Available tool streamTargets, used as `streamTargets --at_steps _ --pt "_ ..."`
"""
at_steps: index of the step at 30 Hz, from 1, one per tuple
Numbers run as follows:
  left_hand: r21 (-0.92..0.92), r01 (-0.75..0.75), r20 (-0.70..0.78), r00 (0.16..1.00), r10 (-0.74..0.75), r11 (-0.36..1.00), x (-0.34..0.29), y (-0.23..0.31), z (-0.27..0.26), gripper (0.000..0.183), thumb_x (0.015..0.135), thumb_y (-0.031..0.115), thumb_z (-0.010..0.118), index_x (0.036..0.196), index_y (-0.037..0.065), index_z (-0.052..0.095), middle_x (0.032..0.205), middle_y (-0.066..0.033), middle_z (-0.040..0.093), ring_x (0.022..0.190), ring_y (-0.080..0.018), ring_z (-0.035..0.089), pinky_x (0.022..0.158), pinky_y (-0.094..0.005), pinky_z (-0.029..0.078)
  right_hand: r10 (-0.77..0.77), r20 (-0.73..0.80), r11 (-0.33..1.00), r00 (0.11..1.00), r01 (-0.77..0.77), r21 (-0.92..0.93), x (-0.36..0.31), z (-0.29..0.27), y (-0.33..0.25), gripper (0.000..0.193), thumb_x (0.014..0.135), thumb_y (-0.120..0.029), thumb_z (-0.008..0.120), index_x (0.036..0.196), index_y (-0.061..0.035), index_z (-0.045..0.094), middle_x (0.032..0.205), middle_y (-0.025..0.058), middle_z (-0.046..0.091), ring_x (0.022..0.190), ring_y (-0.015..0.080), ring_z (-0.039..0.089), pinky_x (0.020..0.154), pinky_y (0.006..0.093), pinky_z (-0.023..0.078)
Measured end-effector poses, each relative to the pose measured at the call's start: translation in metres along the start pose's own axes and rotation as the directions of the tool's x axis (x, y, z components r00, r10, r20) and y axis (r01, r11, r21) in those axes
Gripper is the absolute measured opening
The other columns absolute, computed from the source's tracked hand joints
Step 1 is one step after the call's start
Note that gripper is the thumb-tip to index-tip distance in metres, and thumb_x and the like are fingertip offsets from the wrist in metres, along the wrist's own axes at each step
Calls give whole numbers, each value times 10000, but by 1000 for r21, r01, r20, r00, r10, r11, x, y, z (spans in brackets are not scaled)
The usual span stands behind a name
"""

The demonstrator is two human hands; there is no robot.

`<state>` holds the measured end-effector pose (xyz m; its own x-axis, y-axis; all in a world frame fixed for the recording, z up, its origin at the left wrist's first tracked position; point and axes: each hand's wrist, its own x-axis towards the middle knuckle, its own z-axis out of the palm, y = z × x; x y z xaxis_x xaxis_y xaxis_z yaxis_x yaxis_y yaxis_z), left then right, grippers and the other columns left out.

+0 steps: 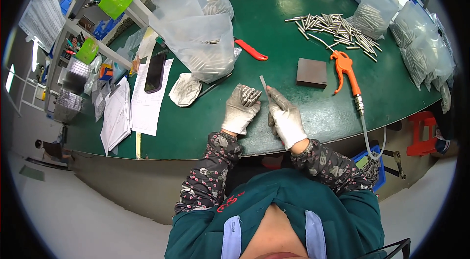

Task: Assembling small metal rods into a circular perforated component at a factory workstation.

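Observation:
My left hand (238, 116), in a whitish glove grey at the fingers, is closed around a bundle of short metal pins (250, 95) whose ends face up. Just to its right, my right hand (287, 118), gloved too, pinches a thin, pale grey strip (263, 82) that points away from me. The strip's lower part is hidden by my fingers. Both hands are just above the near part of the green table (220, 144), apart from each other. A crumpled whitish cloth (185, 89) lies left of my left hand, a dark grey block (311, 73) right of my right hand.
An orange air blow gun (345, 70) with a hose lies at the right, beside a heap of metal pins (338, 31). Bags of pins (205, 58) stand behind my left hand, near a red-handled cutter (251, 49). Papers and a phone (155, 73) lie left; a red stool (422, 134) stands right.

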<state>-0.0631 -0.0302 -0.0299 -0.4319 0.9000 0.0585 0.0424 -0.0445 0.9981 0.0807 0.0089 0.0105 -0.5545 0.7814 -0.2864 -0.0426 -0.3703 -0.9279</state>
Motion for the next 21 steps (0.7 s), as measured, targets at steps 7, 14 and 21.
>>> streamTargets --at_steps 7,14,21 --pt "-84 13 12 1000 -12 996 0 2 0 359 703 -91 629 991 0 434 931 -52 572 917 -128 580 783 -243 483 -43 -16 999 999 44 13 -6 3 2 380 885 -142 469 1264 -123 491 678 10 571 477 66 472 407 216 391" --pt "-176 -27 8 1000 29 984 5 1 -2 345 706 -138 595 975 -5 426 968 -73 573 925 -149 574 788 -263 489 -139 34 990 990 140 -32 2 20 15 352 875 -129 498 1226 -129 529 764 64 645 489 86 515 481 247 438" --pt "-157 157 -30 986 -163 975 -2 16 2 429 716 -111 616 1083 16 433 977 -38 584 852 -111 575 681 -224 491 -386 -79 902 919 359 -241 10 -3 16 346 860 -144 529 1202 -195 545 816 98 658 510 143 580 502 284 479"
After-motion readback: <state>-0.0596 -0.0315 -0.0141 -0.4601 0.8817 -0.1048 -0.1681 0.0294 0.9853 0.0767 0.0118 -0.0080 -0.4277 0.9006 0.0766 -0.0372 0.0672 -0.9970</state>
